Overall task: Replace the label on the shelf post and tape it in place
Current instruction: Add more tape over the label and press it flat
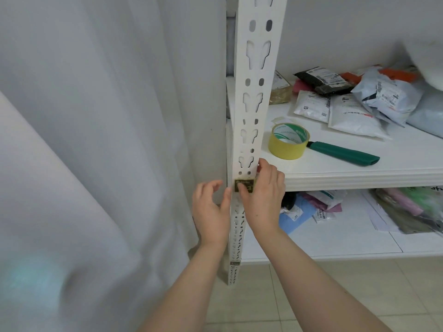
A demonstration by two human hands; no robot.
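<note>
A dark label (247,186) with a white "3" sits on the white slotted shelf post (254,97), level with the middle shelf's edge. My right hand (262,192) presses on the label with its thumb, and its fingers wrap the post's right side. My left hand (211,207) is at the post's left edge, thumb touching the post beside the label, other fingers loosely curled and holding nothing. A yellow tape roll (287,141) lies on the shelf (359,173) just right of the post.
A green-handled cutter (345,153) lies beside the tape roll. Several mail parcels (354,101) are piled at the back of the shelf, more on the lower shelf (335,245). A white curtain (96,140) hangs to the left; tiled floor below.
</note>
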